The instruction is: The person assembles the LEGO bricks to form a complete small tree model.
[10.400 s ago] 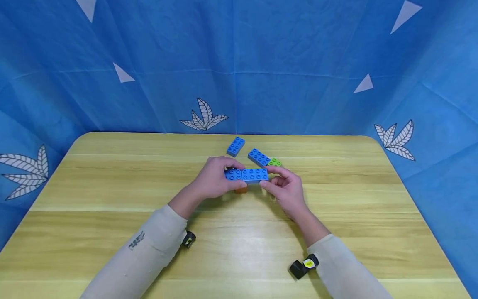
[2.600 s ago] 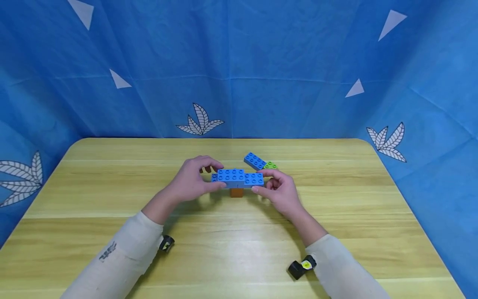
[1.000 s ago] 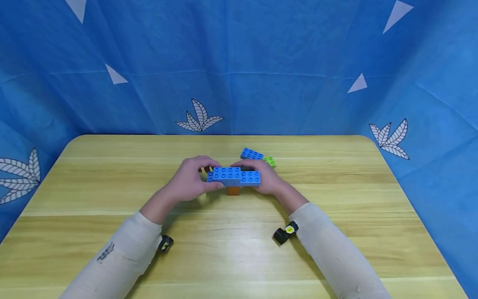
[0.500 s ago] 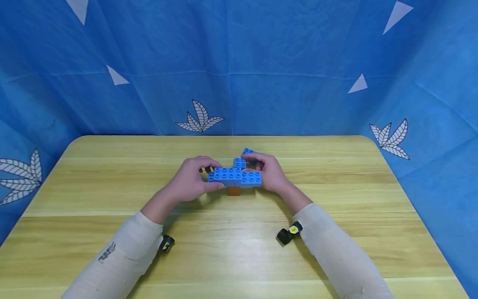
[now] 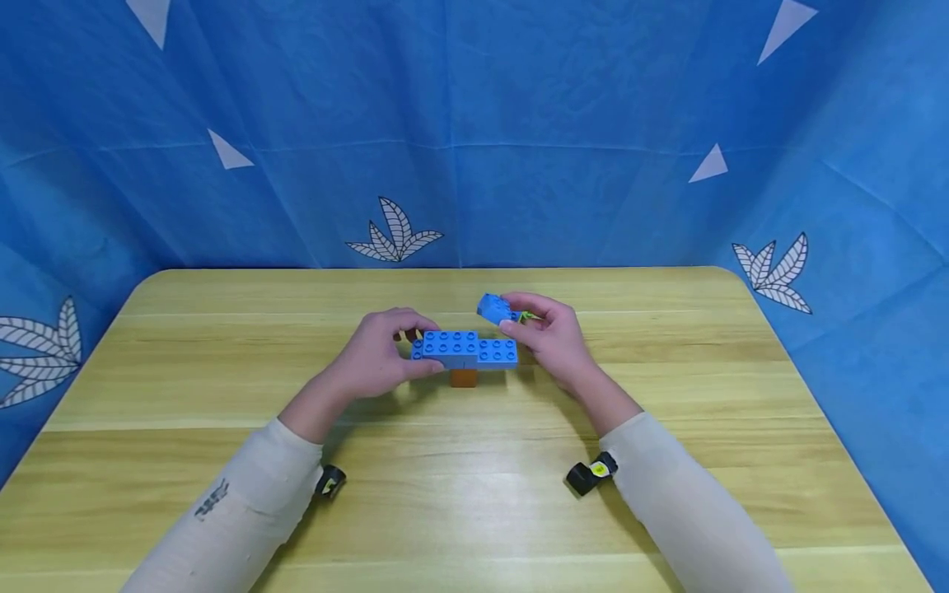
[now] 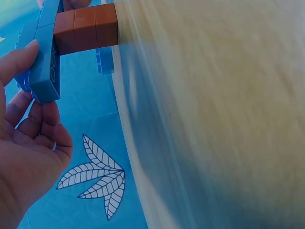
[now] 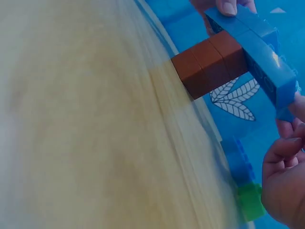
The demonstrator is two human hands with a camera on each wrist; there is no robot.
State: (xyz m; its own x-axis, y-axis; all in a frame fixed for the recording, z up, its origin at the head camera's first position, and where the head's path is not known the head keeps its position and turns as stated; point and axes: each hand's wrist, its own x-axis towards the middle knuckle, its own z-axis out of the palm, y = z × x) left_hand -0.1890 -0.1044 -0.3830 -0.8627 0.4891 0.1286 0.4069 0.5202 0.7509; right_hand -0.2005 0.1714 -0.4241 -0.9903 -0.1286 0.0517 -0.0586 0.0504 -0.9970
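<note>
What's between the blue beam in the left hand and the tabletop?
A column of three reddish-brown bricks stands between the blue beam and the tabletop; both wrist views show it.

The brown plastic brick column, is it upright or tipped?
Upright: both wrist views show the column standing on the wooden table, blue plastic bricks on top.

In the head view, blue bricks (image 5: 451, 341) atop the brown column (image 5: 464, 379) hide its upper part, the right hand (image 5: 552, 333) right of it mostly covers a green brick (image 5: 527, 316), and both sleeves (image 5: 689, 502) on its near side are cut off below.
</note>
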